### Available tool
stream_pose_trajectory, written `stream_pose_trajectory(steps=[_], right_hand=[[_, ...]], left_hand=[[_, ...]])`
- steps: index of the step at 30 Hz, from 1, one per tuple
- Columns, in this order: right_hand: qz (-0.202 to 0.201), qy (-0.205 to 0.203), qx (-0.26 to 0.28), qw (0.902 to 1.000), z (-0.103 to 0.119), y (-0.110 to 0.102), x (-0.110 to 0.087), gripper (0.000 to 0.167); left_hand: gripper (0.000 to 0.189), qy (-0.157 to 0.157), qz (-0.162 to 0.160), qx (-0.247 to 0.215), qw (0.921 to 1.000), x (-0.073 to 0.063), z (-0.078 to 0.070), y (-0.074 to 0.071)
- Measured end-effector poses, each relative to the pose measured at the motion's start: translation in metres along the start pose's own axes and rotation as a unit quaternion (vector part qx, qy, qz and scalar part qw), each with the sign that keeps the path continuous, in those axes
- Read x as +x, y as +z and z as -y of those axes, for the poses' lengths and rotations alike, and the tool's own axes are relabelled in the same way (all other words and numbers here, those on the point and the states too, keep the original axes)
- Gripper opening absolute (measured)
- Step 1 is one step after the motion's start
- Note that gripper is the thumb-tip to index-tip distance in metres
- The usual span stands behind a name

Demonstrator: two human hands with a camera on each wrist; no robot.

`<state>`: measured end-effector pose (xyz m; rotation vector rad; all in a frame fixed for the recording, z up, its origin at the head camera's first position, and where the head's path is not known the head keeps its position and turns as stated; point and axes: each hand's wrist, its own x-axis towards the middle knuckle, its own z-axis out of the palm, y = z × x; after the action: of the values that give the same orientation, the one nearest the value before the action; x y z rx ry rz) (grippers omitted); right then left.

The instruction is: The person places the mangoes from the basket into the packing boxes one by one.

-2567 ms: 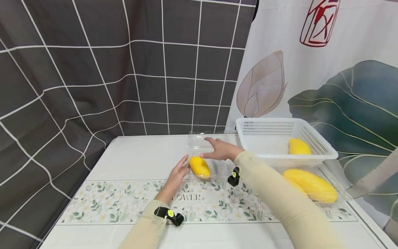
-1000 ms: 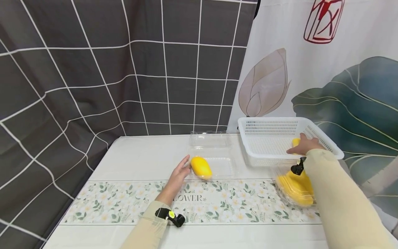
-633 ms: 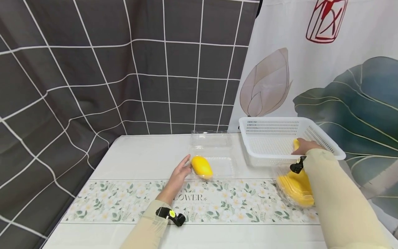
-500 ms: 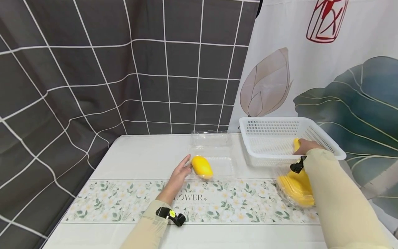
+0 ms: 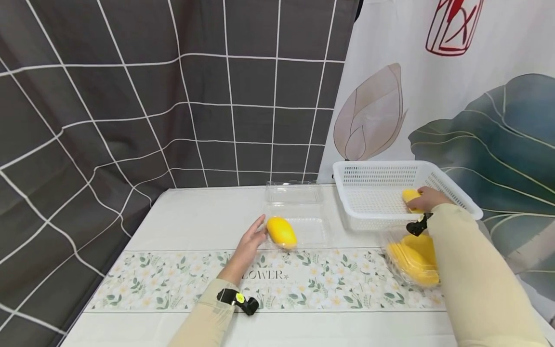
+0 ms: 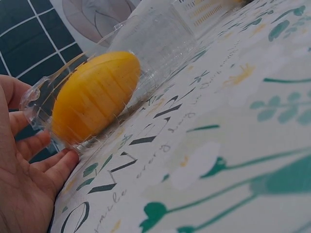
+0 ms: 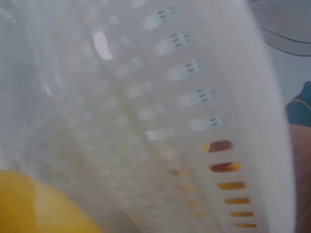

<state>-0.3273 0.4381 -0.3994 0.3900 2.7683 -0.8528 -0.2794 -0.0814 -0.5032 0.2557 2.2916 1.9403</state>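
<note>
In the head view, my right hand (image 5: 431,198) reaches into the white basket (image 5: 347,214) and grips a yellow mango (image 5: 410,195). The basket wall hides that hand's grip in the right wrist view. My left hand (image 5: 250,239) rests its fairly straight fingers against the left side of an open clear plastic clamshell box (image 5: 313,231). Inside the box's left half lies another mango (image 5: 282,232); the right half holds nothing. In the left wrist view, fingertips (image 6: 69,158) touch the clear wall beside the mango (image 6: 97,94).
A closed clear box (image 5: 392,267) with yellow mangoes sits in front of the basket, under my right forearm. The clamshell's lid (image 5: 294,194) lies folded back toward the dark grid curtain (image 5: 251,125). A floral band (image 5: 182,279) crosses the white table (image 5: 208,207).
My right hand has left the clamshell, gone right into the basket and taken hold of the mango, which has lately shifted slightly left and up. The left hand has stayed in place.
</note>
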Motion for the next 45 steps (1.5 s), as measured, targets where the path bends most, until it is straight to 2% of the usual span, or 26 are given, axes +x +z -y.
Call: stream_pose_trajectory(steps=[4,8,13,18,21,25,30,37,45], right_hand=[[-0.011,-0.025,-0.008,0.9996,-0.012,-0.008,0.018,0.099],[-0.026,-0.061,-0.013,0.9977,-0.002,-0.017,0.014,0.101],[-0.052,-0.117,-0.036,0.9911,0.047,-0.022,-0.007,0.093],[-0.074,-0.159,-0.056,0.9828,0.102,-0.014,-0.028,0.089],[-0.080,-0.182,-0.073,0.9773,0.130,-0.001,-0.040,0.088],[-0.090,-0.225,-0.101,0.9649,0.160,0.023,-0.052,0.085],[-0.074,-0.266,-0.132,0.9520,0.187,0.059,-0.066,0.083],[-0.041,-0.293,-0.155,0.9425,0.202,0.106,-0.077,0.083],[-0.016,-0.312,-0.157,0.9368,0.204,0.142,-0.078,0.077]], left_hand=[[0.059,0.002,-0.003,0.004,1.0000,0.000,0.000,0.001],[0.059,0.004,0.000,0.005,1.0000,0.000,-0.001,0.002],[0.058,0.004,0.000,0.002,1.0000,0.001,0.001,0.001],[0.059,0.006,-0.001,0.003,1.0000,0.001,0.002,0.000],[0.059,0.004,0.003,0.004,1.0000,0.001,0.002,0.000],[0.058,0.005,0.006,0.001,1.0000,0.000,0.001,0.000],[0.058,0.004,0.008,-0.003,1.0000,-0.001,-0.001,-0.001],[0.057,-0.002,0.008,-0.002,1.0000,0.001,0.001,0.000],[0.058,-0.004,-0.003,0.013,0.9999,0.001,-0.002,0.000]])
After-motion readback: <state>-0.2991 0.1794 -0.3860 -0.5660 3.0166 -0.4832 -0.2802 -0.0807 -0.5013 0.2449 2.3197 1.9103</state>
